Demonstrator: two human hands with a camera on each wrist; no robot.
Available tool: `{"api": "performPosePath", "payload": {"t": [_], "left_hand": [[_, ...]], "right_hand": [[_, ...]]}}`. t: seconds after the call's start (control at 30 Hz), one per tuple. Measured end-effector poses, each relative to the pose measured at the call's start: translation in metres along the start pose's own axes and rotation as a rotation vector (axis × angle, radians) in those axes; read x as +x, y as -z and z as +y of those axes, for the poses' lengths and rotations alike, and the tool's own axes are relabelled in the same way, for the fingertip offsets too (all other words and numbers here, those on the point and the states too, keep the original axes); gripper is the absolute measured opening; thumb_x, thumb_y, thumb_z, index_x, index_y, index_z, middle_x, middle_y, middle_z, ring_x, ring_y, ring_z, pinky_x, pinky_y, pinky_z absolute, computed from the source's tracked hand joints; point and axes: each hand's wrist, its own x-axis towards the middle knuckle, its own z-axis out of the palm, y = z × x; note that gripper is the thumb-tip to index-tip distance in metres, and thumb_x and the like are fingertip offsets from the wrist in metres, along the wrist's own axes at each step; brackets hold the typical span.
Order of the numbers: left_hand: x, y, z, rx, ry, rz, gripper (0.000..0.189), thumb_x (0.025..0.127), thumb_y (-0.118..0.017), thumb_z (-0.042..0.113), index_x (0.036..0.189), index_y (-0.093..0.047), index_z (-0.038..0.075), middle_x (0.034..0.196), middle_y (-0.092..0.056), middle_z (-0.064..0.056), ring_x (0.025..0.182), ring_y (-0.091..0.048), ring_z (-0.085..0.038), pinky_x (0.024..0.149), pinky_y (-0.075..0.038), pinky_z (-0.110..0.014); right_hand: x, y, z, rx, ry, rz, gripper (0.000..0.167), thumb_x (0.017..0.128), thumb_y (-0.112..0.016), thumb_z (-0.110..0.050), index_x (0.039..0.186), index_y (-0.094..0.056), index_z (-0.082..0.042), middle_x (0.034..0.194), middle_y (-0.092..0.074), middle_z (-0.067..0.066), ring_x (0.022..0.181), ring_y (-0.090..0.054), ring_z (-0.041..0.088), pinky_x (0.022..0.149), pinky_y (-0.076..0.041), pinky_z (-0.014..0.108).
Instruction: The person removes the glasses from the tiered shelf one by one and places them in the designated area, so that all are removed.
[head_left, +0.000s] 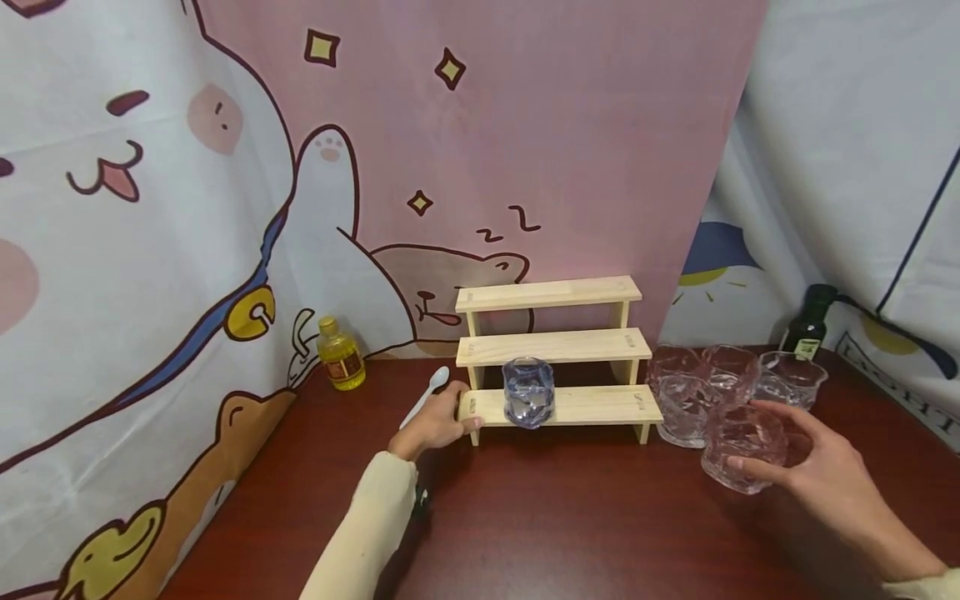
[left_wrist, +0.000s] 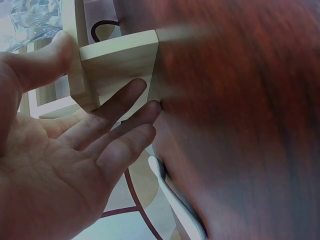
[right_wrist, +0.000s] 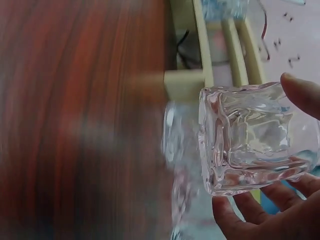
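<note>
My right hand holds a clear, pink-tinted glass with a wavy surface, thumb on one side and fingers on the other. In the right wrist view the glass lies sideways across the picture, its thick base toward the table. My left hand is at the left end of a three-step wooden rack, its thumb on the lowest board and its fingers beside and below it. A blue-tinted glass stands on that lowest step, left of the middle.
Several clear and pinkish glasses cluster right of the rack, with a dark green bottle behind them. A white spoon lies near my left hand. A small bottle of yellow liquid stands at the back left. Printed cloth hangs behind the table.
</note>
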Motion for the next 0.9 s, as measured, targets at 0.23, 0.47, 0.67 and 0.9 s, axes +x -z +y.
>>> {"api": "performPosePath", "payload": {"t": [0.23, 0.47, 0.67, 0.9], "left_hand": [[0.000, 0.002, 0.002, -0.016, 0.003, -0.004, 0.049, 0.092, -0.073, 0.020, 0.132, -0.048, 0.005, 0.096, -0.062, -0.012, 0.082, -0.053, -0.020, 0.074, -0.043, -0.032], [-0.001, 0.000, 0.000, -0.005, 0.006, -0.007, 0.052, 0.092, -0.073, 0.020, 0.134, -0.047, 0.004, 0.098, -0.063, -0.014, 0.082, -0.054, -0.020, 0.076, -0.044, -0.033], [-0.001, -0.002, -0.002, -0.001, 0.008, -0.006, 0.050, 0.093, -0.073, 0.021, 0.133, -0.047, 0.005, 0.098, -0.063, -0.013, 0.082, -0.054, -0.020, 0.076, -0.043, -0.033], [0.000, -0.002, -0.003, 0.002, -0.005, 0.003, 0.050, 0.092, -0.073, 0.021, 0.133, -0.048, 0.004, 0.096, -0.063, -0.012, 0.081, -0.053, -0.020, 0.074, -0.043, -0.033]], "right_hand": [[0.023, 0.010, 0.023, -0.061, -0.085, 0.036, 0.102, 0.076, -0.083, -0.054, 0.149, -0.037, 0.001, 0.124, -0.055, 0.037, 0.102, -0.056, 0.046, 0.070, -0.042, 0.045], [0.044, 0.010, 0.035, -0.029, -0.110, 0.001, 0.105, 0.080, -0.080, -0.053, 0.151, -0.030, 0.005, 0.140, -0.038, 0.044, 0.115, -0.045, 0.057, 0.080, -0.043, 0.064], [0.055, 0.005, 0.038, 0.014, -0.097, -0.050, 0.105, 0.081, -0.080, -0.050, 0.153, -0.027, 0.005, 0.144, -0.032, 0.046, 0.121, -0.040, 0.063, 0.085, -0.040, 0.070], [0.061, 0.000, 0.043, 0.067, -0.096, -0.076, 0.104, 0.083, -0.080, -0.045, 0.154, -0.024, 0.006, 0.147, -0.029, 0.045, 0.125, -0.035, 0.064, 0.092, -0.037, 0.073]]}}
